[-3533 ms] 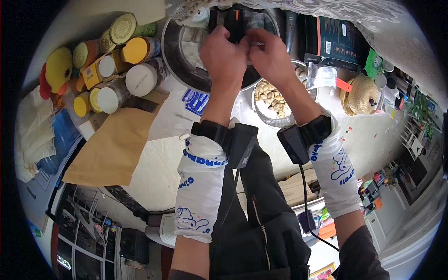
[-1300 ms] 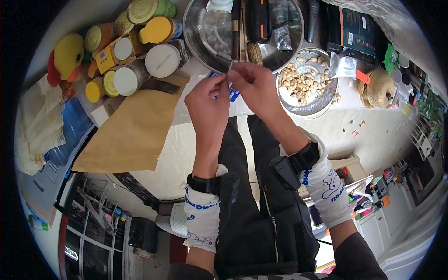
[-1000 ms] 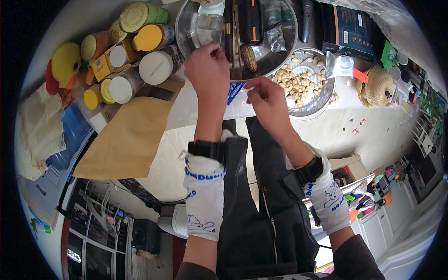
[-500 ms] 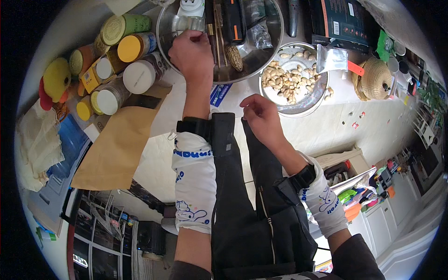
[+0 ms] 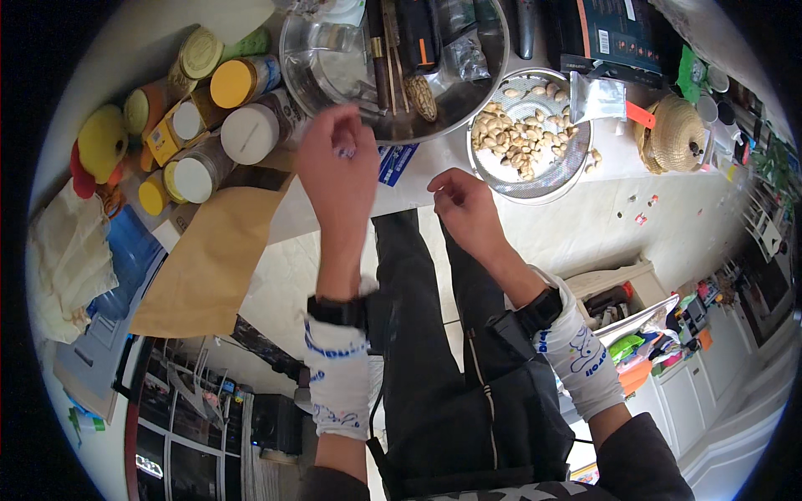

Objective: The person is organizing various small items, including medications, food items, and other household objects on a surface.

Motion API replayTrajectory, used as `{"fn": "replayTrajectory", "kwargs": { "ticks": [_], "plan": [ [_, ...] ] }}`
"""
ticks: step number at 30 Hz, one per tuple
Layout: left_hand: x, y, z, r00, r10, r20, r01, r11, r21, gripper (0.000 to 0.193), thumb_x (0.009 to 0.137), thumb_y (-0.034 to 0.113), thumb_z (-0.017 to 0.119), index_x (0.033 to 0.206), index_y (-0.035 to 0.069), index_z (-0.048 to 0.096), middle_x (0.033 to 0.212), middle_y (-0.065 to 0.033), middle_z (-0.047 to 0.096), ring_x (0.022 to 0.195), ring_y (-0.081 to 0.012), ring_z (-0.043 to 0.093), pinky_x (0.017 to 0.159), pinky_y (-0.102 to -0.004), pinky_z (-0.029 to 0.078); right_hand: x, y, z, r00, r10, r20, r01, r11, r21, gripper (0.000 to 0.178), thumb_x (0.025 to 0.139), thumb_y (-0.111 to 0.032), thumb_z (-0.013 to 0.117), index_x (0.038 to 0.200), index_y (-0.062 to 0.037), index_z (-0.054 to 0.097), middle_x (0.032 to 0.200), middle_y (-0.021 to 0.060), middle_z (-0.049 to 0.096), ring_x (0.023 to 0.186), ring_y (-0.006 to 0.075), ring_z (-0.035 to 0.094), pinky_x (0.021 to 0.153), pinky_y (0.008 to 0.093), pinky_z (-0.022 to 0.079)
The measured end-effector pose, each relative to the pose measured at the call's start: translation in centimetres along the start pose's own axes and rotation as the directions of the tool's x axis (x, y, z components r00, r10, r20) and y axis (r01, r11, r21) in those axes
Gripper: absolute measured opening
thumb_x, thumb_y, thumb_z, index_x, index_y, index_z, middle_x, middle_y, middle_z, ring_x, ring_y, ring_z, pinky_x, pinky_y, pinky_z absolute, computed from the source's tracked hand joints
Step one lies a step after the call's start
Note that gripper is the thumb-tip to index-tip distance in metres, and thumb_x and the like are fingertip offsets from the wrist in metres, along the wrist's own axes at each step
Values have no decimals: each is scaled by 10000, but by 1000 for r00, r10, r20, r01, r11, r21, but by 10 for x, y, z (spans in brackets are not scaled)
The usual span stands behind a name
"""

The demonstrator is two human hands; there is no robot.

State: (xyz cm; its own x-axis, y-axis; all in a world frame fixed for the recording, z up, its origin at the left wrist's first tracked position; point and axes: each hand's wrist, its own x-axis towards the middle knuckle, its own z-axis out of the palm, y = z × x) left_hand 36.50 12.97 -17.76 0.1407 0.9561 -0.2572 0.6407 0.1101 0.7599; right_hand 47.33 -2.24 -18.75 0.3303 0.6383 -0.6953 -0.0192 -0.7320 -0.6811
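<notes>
My left hand (image 5: pixel 341 167) is over the near left rim of a large steel bowl (image 5: pixel 311 93), palm partly turned up. Its curled fingers close around a small, shiny bit; too little shows to name it. My right hand (image 5: pixel 469 210) hovers in front of a steel mesh strainer (image 5: pixel 547 184), fingers bent and thumb against them; whatever they may hold is hidden. Pale nuts in shells (image 5: pixel 511 138) lie in the strainer. In the bowl are a peach-pit-like ridged brown piece (image 5: pixel 420 98), thin sticks, a black case with an orange mark (image 5: pixel 420 37) and clear plastic bags (image 5: pixel 468 60).
Several lidded jars (image 5: pixel 249 134) and a yellow plush toy (image 5: pixel 102 142) stand at the left. Brown paper (image 5: pixel 213 259) hangs over the table's edge. Blue packets (image 5: pixel 397 164) lie beside the bowl. Right of the strainer are a red-handled tool (image 5: pixel 639 115), a woven basket (image 5: pixel 672 138) and dark boxes (image 5: pixel 614 37).
My left hand has come out of the bowl toward me, turning its palm up, with something small in its fingers. My right hand has hardly moved.
</notes>
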Motion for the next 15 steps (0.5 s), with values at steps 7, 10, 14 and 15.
{"fn": "replayTrajectory", "kwargs": {
  "ticks": [7, 10, 14, 15],
  "plan": [
    [-60, -58, -19, 997, 67, 47, -78, 955, 287, 256, 826, -19, 638, 1079, 7, 664, 973, -134, 668, 851, -318, 657, 769, -408, 524, 1, 3, 5, 997, 49, 55, -48, 999, -8, 160, 826, 9, 563, 961, 9, 648, 723, 31, 611, 662, 90, 570, 615, 250, 459],
    [-45, -74, -26, 995, 55, 87, -79, 951, 300, 269, 850, 12, 643, 1118, 6, 663, 986, -156, 670, 917, -358, 650, 810, -432, 519, -1, 6, 8, 999, 31, 22, -31, 1000, 1, 150, 820, -9, 570, 931, -1, 670, 728, 105, 647, 627, 175, 597, 616, 315, 484],
    [-30, -76, -20, 996, 28, 80, -50, 958, 283, 268, 862, 45, 649, 1126, 1, 659, 973, -157, 678, 908, -348, 652, 784, -428, 521, 0, 12, 12, 1000, -19, 8, 19, 1000, -15, 171, 822, -1, 565, 957, 4, 670, 750, 111, 663, 644, 175, 618, 621, 312, 491],
    [-26, -76, -19, 997, 16, 74, -37, 955, 294, 274, 865, 58, 652, 1134, 6, 657, 969, -155, 680, 905, -343, 653, 769, -429, 520, 1, 12, 14, 1000, 10, -13, -10, 1000, 5, 181, 825, 2, 563, 973, 10, 666, 771, 119, 673, 653, 178, 627, 624, 312, 494]
  ]
}}
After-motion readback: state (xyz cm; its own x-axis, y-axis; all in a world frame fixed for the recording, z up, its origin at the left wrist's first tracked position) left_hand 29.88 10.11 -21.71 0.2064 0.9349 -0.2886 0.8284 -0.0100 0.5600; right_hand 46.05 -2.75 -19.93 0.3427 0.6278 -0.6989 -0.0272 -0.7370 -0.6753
